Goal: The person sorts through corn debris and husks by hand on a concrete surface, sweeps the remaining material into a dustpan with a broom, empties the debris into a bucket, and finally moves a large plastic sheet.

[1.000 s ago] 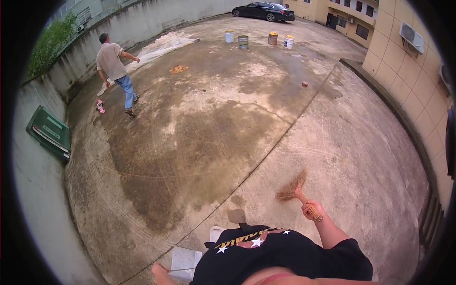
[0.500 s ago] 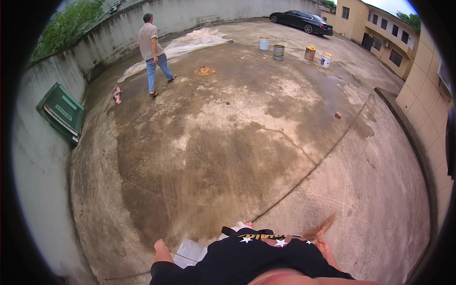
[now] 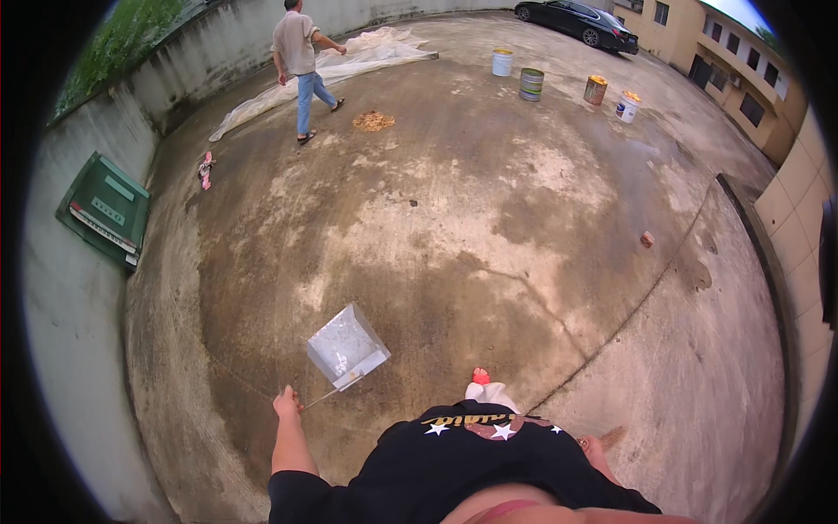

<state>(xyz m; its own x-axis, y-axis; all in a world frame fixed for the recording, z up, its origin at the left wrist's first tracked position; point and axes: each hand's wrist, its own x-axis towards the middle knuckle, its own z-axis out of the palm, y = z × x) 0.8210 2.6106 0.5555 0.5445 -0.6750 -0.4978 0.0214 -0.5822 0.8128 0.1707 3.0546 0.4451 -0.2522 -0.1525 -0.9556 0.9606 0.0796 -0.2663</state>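
Note:
My left hand (image 3: 288, 402), closed, grips the thin handle of a metal dustpan (image 3: 345, 341), which is held out in front of me with its pan over the concrete. At my right side my right hand (image 3: 594, 450) is closed on a straw broom (image 3: 615, 436). Only a small piece of the broom's brown bristles shows, and my dark shirt hides most of the rest. One of my feet (image 3: 480, 375), in a red shoe, is stepping forward.
Ahead on the left a person (image 3: 298, 65) walks near a pile of orange-brown bits (image 3: 374, 120) and a spread pale sheet (image 3: 349, 70). Several buckets (image 3: 532, 84) and a black car (image 3: 580, 24) stand farther off. A brick piece (image 3: 647, 239) lies right; a green board (image 3: 106, 208) leans left.
My left hand has swung forward, bringing the whole dustpan into sight. The broom has slipped mostly behind my body. I have moved forward, and the other person has walked on and raised an arm.

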